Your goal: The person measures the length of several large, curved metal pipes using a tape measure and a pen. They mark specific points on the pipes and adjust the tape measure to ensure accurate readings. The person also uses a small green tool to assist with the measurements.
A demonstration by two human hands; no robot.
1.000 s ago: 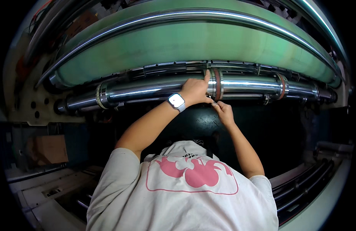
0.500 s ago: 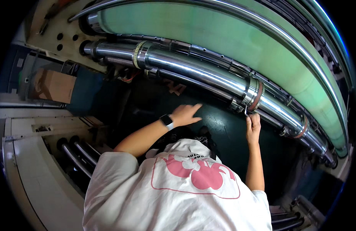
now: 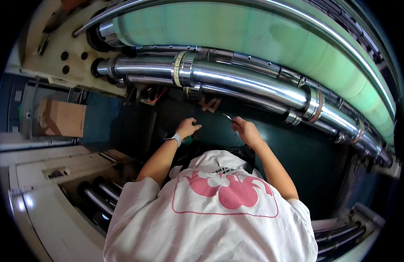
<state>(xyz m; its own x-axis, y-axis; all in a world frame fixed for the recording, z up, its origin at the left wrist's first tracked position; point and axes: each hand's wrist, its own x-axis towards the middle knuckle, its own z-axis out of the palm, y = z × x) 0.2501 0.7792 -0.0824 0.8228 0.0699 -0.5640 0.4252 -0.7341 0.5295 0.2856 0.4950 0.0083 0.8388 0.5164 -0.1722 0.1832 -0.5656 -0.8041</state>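
Observation:
My right hand (image 3: 247, 131) is closed around a thin metal rod-like tool (image 3: 227, 117), whose bright tip points away to the upper left. Most of its length is hidden by my fingers. To the left, my left hand (image 3: 188, 128) hangs in the air with loosely bent fingers apart and nothing visible in it. Both hands are below a long shiny metal roller (image 3: 250, 83) and touch no part of it. A collar with a yellow marked band (image 3: 178, 70) sits on the roller's left part, and another with a reddish-brown ring (image 3: 316, 105) sits farther right.
Behind the roller is a wide pale-green cylinder (image 3: 237, 28) with a chrome rail in front. At the left stand a cardboard box (image 3: 66, 118) and a cream cabinet (image 3: 49, 205). Orange wires (image 3: 156, 96) hang under the roller; brown scraps (image 3: 209, 105) show below it.
My right hand has come away from the right collar and moved left with the tool. My left hand has drawn back slightly left, its fingers more bent. The view has shifted.

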